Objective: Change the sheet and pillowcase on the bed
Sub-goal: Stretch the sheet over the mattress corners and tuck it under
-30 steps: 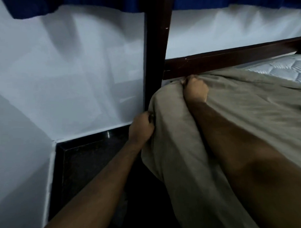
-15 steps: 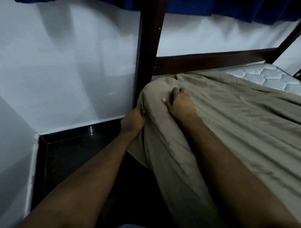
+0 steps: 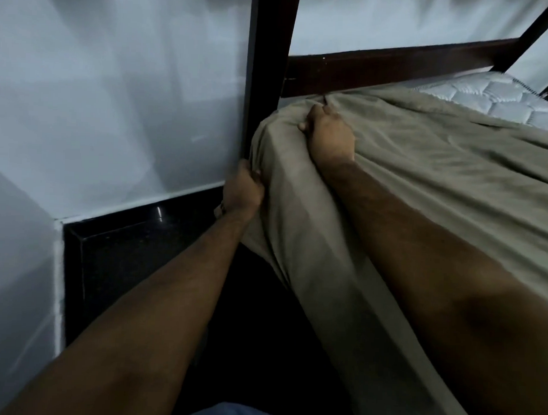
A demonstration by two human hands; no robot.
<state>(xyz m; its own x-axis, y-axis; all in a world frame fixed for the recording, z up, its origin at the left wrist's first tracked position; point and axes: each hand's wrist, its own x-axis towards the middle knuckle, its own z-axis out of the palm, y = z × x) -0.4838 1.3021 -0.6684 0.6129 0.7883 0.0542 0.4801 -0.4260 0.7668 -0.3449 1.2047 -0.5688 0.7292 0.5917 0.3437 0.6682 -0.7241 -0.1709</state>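
Left hand: grips the hanging edge of the sheet at the mattress corner, beside the dark bedpost. Right hand: fingers curled into sheet folds on top of the same corner, at one o'clock from the left hand.
Sheet: olive, laid over most of the bed, creased. Corner fitting under way.
Mattress: quilted white, still bare at two o'clock, near the rail.
Pillowcase: none visible; judged still outstanding.
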